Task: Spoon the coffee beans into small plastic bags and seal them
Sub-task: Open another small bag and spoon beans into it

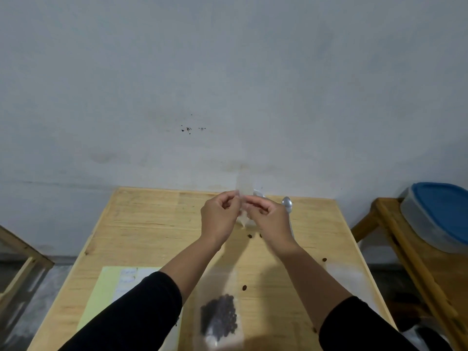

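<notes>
Coffee beans sit in the big clear bag on the worktop nearest me while my left hand and right hand pinch a small empty bag above the worktop's far end, seemingly to part its mouth for spooning.

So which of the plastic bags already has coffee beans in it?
The large bag lying flat on the table between the forearms, dark beans pooled inside. The small bag pinched by both hands looks empty.

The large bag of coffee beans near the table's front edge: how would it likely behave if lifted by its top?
The large bag looks like thin clear film, so probably floppy. Its beans are heaped low, so it would likely sag bottom-heavy. Its mouth isn't clearly visible; beans might spill.
</notes>
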